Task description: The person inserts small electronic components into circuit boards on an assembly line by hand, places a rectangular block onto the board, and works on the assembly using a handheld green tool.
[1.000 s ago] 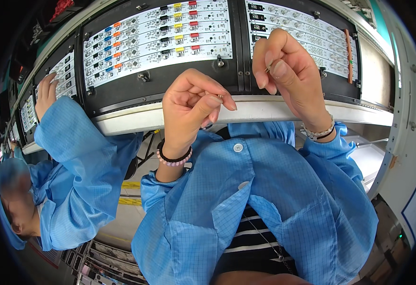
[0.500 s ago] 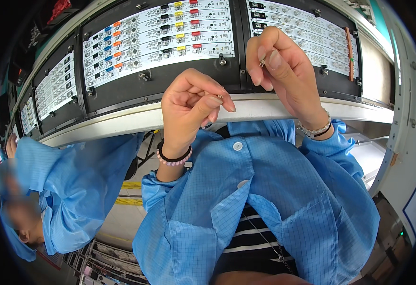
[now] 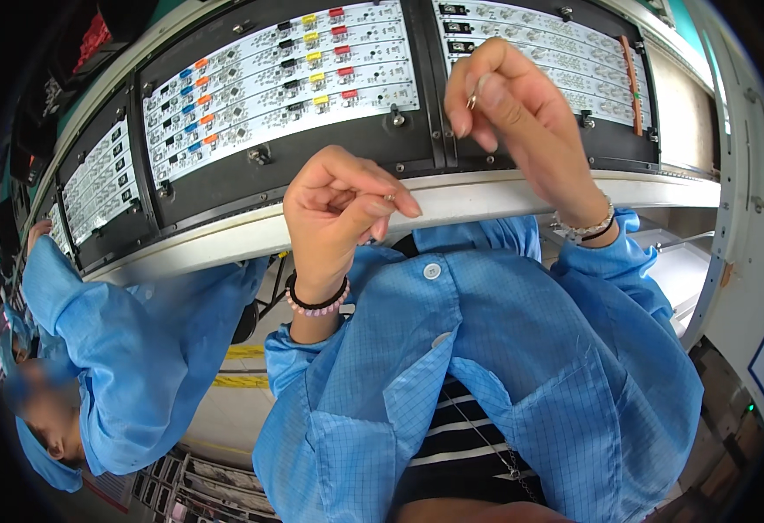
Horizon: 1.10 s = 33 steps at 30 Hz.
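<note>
Left hand [image 3: 338, 218] is hovering just off the white front rail [image 3: 521, 187] of the bench, fingers curled, thumb and forefinger pinching a tiny metal part [image 3: 390, 198] at the tips. Right hand [image 3: 512, 113] is raised over the black fixture tray [image 3: 417, 148], its grip pinching another small metal piece [image 3: 471, 101] between thumb and fingertip; too small to tell what kind. White circuit strips [image 3: 277, 87] with coloured components are lying in rows in the trays, more plain white strips [image 3: 556, 44] behind the right hand. A co-worker in a blue smock [image 3: 129, 366] is reaching an arm up to the trays [image 3: 94, 187] on the left.
</note>
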Each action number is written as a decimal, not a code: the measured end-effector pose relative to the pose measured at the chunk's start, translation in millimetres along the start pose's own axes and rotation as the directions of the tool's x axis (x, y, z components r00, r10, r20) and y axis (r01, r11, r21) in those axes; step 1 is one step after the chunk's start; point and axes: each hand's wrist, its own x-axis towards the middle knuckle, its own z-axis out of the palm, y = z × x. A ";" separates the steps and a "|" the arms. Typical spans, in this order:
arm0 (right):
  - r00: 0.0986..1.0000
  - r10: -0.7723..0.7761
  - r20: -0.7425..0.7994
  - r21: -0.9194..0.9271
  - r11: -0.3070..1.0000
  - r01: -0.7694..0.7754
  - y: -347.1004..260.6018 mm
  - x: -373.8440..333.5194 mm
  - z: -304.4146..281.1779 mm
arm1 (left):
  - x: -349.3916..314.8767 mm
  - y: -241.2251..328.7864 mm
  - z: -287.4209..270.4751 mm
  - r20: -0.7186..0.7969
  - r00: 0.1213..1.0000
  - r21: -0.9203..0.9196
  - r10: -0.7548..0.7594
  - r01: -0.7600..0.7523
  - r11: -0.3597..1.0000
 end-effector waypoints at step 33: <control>0.939 -0.342 0.034 -0.969 0.220 0.115 16.1 57.3 -69.4 | 1.4 5.0 -4.6 -0.062 0.995 -0.074 -0.073 0.068 0.995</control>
